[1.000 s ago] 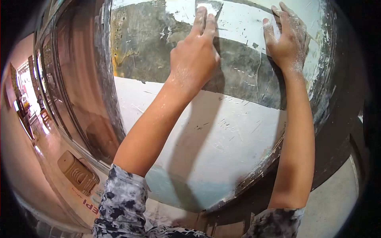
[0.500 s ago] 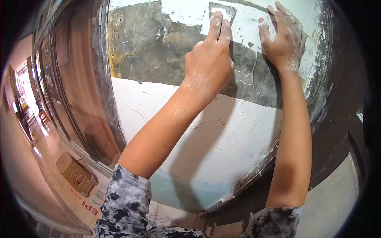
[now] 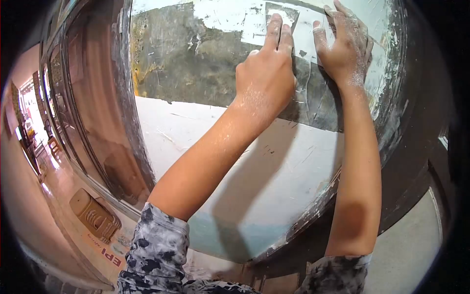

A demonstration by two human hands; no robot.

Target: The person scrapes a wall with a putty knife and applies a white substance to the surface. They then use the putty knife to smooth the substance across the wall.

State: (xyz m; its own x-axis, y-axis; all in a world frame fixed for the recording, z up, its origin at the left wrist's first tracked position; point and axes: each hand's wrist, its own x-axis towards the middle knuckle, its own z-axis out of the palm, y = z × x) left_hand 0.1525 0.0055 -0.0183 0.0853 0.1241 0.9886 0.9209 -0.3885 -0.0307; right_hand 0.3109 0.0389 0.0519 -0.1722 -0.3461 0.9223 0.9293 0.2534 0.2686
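Observation:
My left hand is closed on a putty knife, with two fingers stretched along its flat blade. The blade lies against the upper part of a wall panel, and white putty shows on it. My right hand rests on the panel further right, thumb and fingers apart, dusted with white powder. Across the panel runs a dark grey band, with smeared white putty above it and a whitish area below. My left hand hides the putty knife's handle.
A window or door frame with brown glass stands left of the panel. Stacked brown plastic chairs are on the floor at lower left, near a printed sheet. A dark frame edge borders the right side.
My left hand and the putty knife have slid a little to the right along the panel, closer to my right hand. My right hand stays in about the same place on the panel.

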